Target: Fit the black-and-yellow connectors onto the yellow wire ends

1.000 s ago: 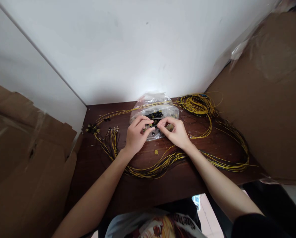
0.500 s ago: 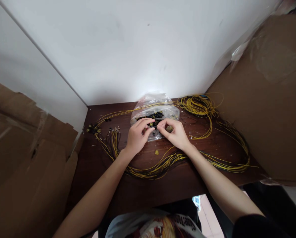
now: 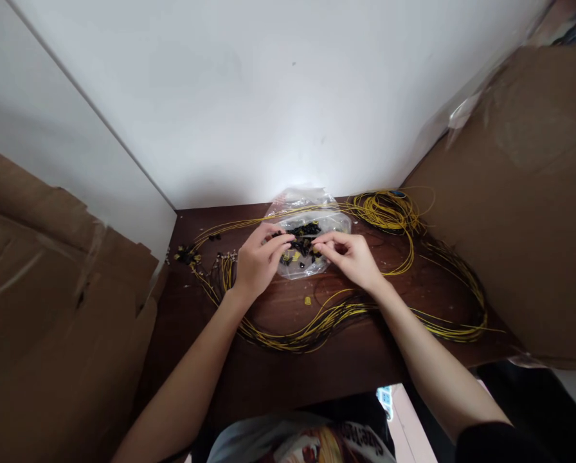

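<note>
My left hand (image 3: 261, 257) is closed in a pinch over the left side of a clear plastic bag (image 3: 295, 273). Facing it, my right hand (image 3: 348, 256) pinches with thumb and forefinger at the bag's right side. A thin wire seems to stretch between the two sets of fingertips; its ends are hidden. Small black connector housings (image 3: 307, 229) lie heaped in the bag, with a few yellow pieces (image 3: 296, 256) among them. Below the hands, a bundle of yellow and black wires (image 3: 288, 341) curves across the brown table (image 3: 288, 376).
A coil of yellow wire (image 3: 384, 209) lies at the back right. Black and yellow connectors (image 3: 186, 254) cluster at the left wire ends. One loose yellow piece (image 3: 308, 300) lies in front of the bag. Cardboard (image 3: 524, 193) flanks the table, and a white wall (image 3: 249, 96) stands behind.
My hands have drawn apart, the left moving left and the right slightly right. More of the bag's contents now shows between them. The camera view has shifted slightly.
</note>
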The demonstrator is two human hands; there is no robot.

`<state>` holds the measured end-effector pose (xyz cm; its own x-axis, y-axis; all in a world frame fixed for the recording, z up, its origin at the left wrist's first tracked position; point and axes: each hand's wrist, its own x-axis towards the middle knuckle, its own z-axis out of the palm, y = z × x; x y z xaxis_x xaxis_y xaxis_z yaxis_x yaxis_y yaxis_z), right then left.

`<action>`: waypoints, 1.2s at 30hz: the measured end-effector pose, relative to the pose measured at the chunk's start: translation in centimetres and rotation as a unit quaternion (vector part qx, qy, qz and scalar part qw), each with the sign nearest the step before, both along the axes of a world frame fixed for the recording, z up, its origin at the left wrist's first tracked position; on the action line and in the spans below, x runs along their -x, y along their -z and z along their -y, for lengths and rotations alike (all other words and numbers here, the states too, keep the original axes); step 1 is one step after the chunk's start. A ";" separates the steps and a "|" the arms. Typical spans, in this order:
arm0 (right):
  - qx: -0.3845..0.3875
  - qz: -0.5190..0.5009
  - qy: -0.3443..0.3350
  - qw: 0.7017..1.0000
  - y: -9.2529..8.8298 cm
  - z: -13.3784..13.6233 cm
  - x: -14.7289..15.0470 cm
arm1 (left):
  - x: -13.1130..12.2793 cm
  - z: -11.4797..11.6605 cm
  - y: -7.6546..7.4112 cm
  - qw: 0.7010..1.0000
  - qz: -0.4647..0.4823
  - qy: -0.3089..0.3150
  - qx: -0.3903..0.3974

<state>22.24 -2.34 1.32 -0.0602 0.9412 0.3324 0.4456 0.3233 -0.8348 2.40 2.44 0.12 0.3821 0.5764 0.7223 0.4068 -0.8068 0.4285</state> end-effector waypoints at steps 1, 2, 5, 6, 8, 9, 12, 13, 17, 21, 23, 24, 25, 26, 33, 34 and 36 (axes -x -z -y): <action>-0.005 0.003 0.010 1.000 -0.4 -0.1 -0.4 | 0.4 -0.3 -0.3 1.000 0.009 -0.017 -0.002; -0.012 0.012 0.020 1.000 -0.8 -0.1 -0.9 | 0.9 -0.6 -0.5 0.999 0.019 -0.036 -0.005; -0.041 0.076 0.054 0.995 -2.5 -0.3 -2.6 | 2.6 -1.6 -1.3 0.993 0.043 -0.105 -0.018; -0.048 0.101 0.065 0.992 -3.2 -0.3 -3.2 | 3.3 -2.0 -1.5 0.990 0.051 -0.128 -0.021; -0.059 0.139 0.094 0.984 -4.8 -0.3 -4.4 | 4.8 -2.7 -1.8 0.983 0.064 -0.174 -0.017; -0.063 0.156 0.114 0.979 -5.7 -0.2 -5.0 | 5.5 -3.0 -1.8 0.978 0.069 -0.197 -0.010; -0.065 0.199 0.158 0.965 -8.5 0.6 -6.5 | 7.5 -3.6 -1.8 0.962 0.053 -0.267 -0.007; -0.060 0.209 0.161 0.963 -9.4 0.9 -6.9 | 8.0 -3.8 -1.8 0.957 0.046 -0.285 -0.008; -0.034 0.257 0.152 0.954 -12.6 2.2 -8.7 | 9.0 -4.0 -1.6 0.946 0.021 -0.323 0.001; -0.017 0.301 0.115 0.946 -14.3 2.5 -10.7 | 9.6 -4.3 -1.4 0.933 0.008 -0.361 0.001; -0.006 0.308 0.100 0.946 -14.6 2.4 -11.6 | 9.9 -4.4 -1.3 0.927 0.007 -0.376 0.006; 0.003 0.304 0.091 0.948 -14.6 2.3 -12.0 | 10.1 -4.5 -1.2 0.925 0.007 -0.380 0.010; 0.011 0.297 0.088 0.951 -14.6 2.3 -12.3 | 10.2 -4.5 -1.2 0.924 0.008 -0.383 0.015; 0.023 0.290 0.088 0.953 -14.5 2.3 -12.6 | 10.3 -4.6 -1.1 0.923 0.007 -0.383 0.020; 0.055 0.253 0.179 0.949 -13.2 2.5 -14.1 | 10.4 -4.8 -0.6 0.918 0.004 -0.392 0.056; 0.053 0.253 0.199 0.945 -13.0 2.5 -14.3 | 10.5 -4.9 -0.6 0.917 0.002 -0.395 0.062; 0.047 0.264 0.243 0.932 -12.5 2.4 -14.7 | 10.5 -4.9 -0.5 0.916 -0.003 -0.395 0.068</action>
